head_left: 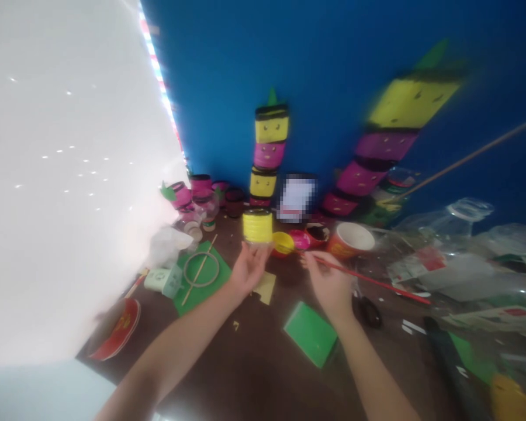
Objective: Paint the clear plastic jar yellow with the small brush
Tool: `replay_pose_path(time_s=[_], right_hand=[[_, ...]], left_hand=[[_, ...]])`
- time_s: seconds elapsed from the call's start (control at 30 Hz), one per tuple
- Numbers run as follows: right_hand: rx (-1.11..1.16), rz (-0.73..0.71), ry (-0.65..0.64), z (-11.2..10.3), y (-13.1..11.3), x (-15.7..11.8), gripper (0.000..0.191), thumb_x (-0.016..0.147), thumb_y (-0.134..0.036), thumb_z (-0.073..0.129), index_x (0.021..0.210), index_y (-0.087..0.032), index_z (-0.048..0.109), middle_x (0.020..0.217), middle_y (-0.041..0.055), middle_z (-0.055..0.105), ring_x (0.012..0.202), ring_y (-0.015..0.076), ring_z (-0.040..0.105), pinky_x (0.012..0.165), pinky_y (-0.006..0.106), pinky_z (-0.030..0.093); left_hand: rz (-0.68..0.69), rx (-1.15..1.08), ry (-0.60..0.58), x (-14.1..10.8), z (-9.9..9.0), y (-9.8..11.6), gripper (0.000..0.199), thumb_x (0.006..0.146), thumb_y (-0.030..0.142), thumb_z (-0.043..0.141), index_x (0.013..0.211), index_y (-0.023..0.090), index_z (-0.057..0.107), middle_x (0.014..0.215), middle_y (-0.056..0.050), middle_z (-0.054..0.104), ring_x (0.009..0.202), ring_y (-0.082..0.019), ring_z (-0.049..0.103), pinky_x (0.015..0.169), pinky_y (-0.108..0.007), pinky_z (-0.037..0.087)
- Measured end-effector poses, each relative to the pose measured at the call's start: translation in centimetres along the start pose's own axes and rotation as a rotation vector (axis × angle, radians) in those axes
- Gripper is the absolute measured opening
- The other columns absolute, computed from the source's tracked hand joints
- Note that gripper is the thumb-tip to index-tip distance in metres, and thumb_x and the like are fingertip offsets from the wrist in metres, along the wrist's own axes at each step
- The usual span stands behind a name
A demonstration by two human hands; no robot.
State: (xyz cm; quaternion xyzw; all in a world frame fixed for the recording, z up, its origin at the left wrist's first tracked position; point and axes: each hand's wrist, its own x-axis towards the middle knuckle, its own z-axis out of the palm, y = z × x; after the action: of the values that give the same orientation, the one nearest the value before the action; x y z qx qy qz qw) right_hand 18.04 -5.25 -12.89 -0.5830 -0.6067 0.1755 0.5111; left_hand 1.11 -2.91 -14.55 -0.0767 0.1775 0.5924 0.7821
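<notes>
My left hand [249,269] is closed around the lower end of a small yellow-painted plastic cup [258,228], which has a dark rim at the top and a clear band at the bottom. In my right hand [331,286] is a thin red paintbrush [377,282], pinched near its front. The brush tip points left, by a yellow paint cup [283,243]; blur hides whether it touches. Beside that cup stand a pink paint cup [300,238] and a red cup with dark contents [317,233].
Face-painted stacks, one upright [267,153] and one leaning [379,140], stand at the blue wall. A white-lined paper cup [355,238], scissors [368,309] and clear plastic bottles [460,234] lie right. Green sheets, a ring [201,253] and a red lid [120,330] lie around.
</notes>
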Motion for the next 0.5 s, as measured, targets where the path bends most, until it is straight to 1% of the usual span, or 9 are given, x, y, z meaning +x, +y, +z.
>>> replay_pose_path(time_s=[0.13, 0.23, 0.33, 0.4, 0.43, 0.5], right_hand=[[-0.085, -0.043, 0.004, 0.1, -0.2, 0.0, 0.022, 0.08, -0.037, 0.055, 0.08, -0.017, 0.063, 0.067, 0.0042, 0.067, 0.063, 0.0178, 0.065, 0.064, 0.03, 0.051], [-0.052, -0.036, 0.047, -0.2, -0.5, 0.0, 0.019, 0.079, -0.036, 0.057, 0.079, -0.018, 0.063, 0.068, 0.0039, 0.067, 0.063, 0.0173, 0.064, 0.064, 0.03, 0.051], [0.132, 0.015, 0.158, -0.8, -1.2, 0.1, 0.016, 0.077, -0.033, 0.059, 0.078, -0.017, 0.062, 0.066, 0.0026, 0.067, 0.06, 0.0161, 0.064, 0.062, 0.029, 0.052], [0.283, 0.019, 0.221, -1.2, -1.7, 0.2, 0.014, 0.076, -0.031, 0.061, 0.076, -0.017, 0.062, 0.065, 0.0017, 0.066, 0.057, 0.0149, 0.063, 0.058, 0.028, 0.052], [0.347, 0.009, 0.23, -1.3, -1.9, 0.2, 0.013, 0.075, -0.031, 0.062, 0.075, -0.017, 0.063, 0.064, 0.0014, 0.066, 0.056, 0.0143, 0.062, 0.057, 0.027, 0.052], [0.431, -0.018, 0.201, -1.5, -2.4, 0.1, 0.012, 0.075, -0.03, 0.063, 0.073, -0.017, 0.063, 0.064, 0.0009, 0.066, 0.056, 0.0133, 0.062, 0.057, 0.027, 0.053]], left_hand=[[-0.009, 0.009, 0.034, 0.1, 0.1, 0.0, 0.048, 0.09, 0.042, 0.036, 0.117, 0.005, 0.05, 0.116, -0.021, 0.058, 0.114, -0.023, 0.054, 0.079, -0.022, 0.055], [-0.001, 0.012, 0.047, 0.2, 0.0, 0.0, 0.047, 0.09, 0.042, 0.037, 0.117, 0.006, 0.051, 0.119, -0.02, 0.057, 0.113, -0.023, 0.055, 0.078, -0.022, 0.055], [-0.003, 0.01, 0.02, 0.3, -0.1, 0.0, 0.046, 0.09, 0.04, 0.036, 0.115, 0.006, 0.052, 0.117, -0.02, 0.057, 0.114, -0.023, 0.054, 0.076, -0.021, 0.056], [-0.001, 0.009, 0.006, 0.3, -0.1, -0.1, 0.045, 0.09, 0.04, 0.035, 0.114, 0.006, 0.053, 0.114, -0.019, 0.059, 0.113, -0.023, 0.055, 0.076, -0.022, 0.056], [0.002, 0.007, 0.004, 0.4, -0.1, -0.1, 0.044, 0.09, 0.04, 0.036, 0.113, 0.006, 0.053, 0.112, -0.019, 0.06, 0.113, -0.023, 0.055, 0.077, -0.023, 0.056], [0.01, -0.003, 0.012, 0.4, -0.2, -0.1, 0.042, 0.09, 0.04, 0.037, 0.111, 0.007, 0.054, 0.107, -0.017, 0.062, 0.111, -0.023, 0.057, 0.077, -0.023, 0.056]])
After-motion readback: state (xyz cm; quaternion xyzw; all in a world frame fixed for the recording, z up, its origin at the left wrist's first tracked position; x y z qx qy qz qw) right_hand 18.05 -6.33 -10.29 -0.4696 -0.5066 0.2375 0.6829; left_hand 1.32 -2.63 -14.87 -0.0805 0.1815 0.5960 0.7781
